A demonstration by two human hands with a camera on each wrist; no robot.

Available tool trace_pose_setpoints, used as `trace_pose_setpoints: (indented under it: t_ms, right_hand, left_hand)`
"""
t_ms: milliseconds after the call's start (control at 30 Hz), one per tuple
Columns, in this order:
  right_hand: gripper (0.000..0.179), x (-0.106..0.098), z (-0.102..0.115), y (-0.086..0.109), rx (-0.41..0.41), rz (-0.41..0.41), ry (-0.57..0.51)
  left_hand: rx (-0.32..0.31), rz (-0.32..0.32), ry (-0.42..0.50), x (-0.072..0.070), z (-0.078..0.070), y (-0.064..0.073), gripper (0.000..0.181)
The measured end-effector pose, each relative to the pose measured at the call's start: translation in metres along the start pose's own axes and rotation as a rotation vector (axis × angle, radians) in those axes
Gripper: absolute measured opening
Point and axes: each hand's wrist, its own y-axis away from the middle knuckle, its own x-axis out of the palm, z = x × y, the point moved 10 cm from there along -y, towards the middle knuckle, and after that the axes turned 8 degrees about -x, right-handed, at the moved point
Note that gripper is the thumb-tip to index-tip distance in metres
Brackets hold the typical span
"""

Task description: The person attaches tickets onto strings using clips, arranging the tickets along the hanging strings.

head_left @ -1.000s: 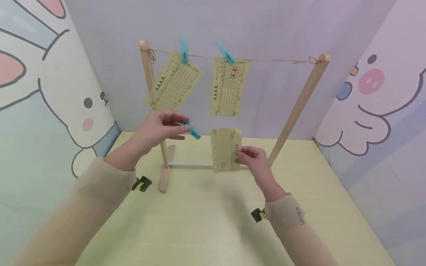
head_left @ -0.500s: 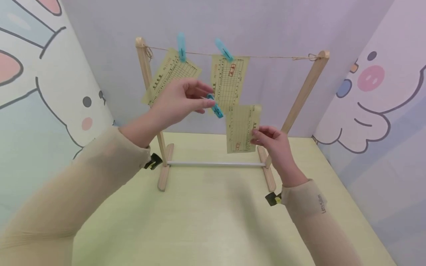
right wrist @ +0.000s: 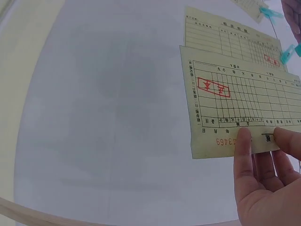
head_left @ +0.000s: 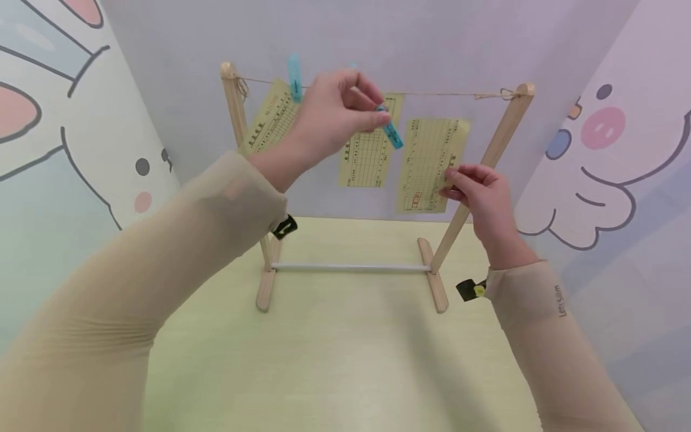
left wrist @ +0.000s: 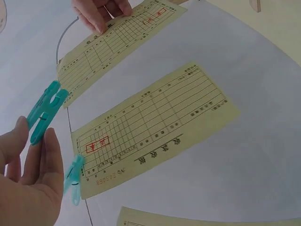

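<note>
My left hand (head_left: 337, 117) pinches a blue clothespin (head_left: 393, 135) by its handle end, in front of the middle slip hanging from the string. In the left wrist view that clothespin (left wrist: 47, 110) points toward the top of the slip held on the right. My right hand (head_left: 480, 198) grips the right edge of a yellow printed receipt slip (head_left: 429, 165) between thumb and fingers. The slip hangs upright, its top edge below the string (head_left: 448, 93). A red stamped box shows near its bottom. In the right wrist view the same slip (right wrist: 244, 101) overlaps the middle slip behind it.
A tilted slip (head_left: 270, 117) hangs at left from a blue clothespin (head_left: 294, 78). The middle slip (left wrist: 155, 127) hangs from another clothespin (left wrist: 74, 179). Wooden posts (head_left: 499, 138) hold the string, joined below by a white rod (head_left: 351, 267) above the pale yellow table (head_left: 345, 354).
Both hands have moved up and to the right, carrying the clothespin and the slip closer to the string. The slip now stands right of the middle one. The hanging slips stay in place.
</note>
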Motion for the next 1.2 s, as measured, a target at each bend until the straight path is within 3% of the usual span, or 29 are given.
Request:
trace_pose_setpoints:
  t_ms: [233,500,700,933,1200]
  right_hand:
    - [0.002,-0.005,0.010,-0.013,0.005,-0.026,0.021]
    - [0.009,-0.006,0.008,-0.018,0.021,-0.045,0.058]
    - [0.011,-0.004,0.008,-0.023,0.033,-0.059,0.060]
    - [0.010,-0.004,0.007,-0.028,0.035,-0.072,0.044]
    - [0.008,-0.003,0.005,-0.034,0.037,-0.075,0.031]
  left_hand:
    - [0.010,-0.085,0.105,-0.003,-0.025,-0.024,0.022]
    - [0.070,-0.120,0.085,0.013,-0.041,-0.040,0.020]
    - [0.093,-0.137,0.037,0.025,-0.044,-0.050,0.021]
    - [0.106,-0.178,0.013,0.027,-0.043,-0.059,0.022]
    - [0.060,-0.183,0.016,0.032,-0.036,-0.068,0.022]
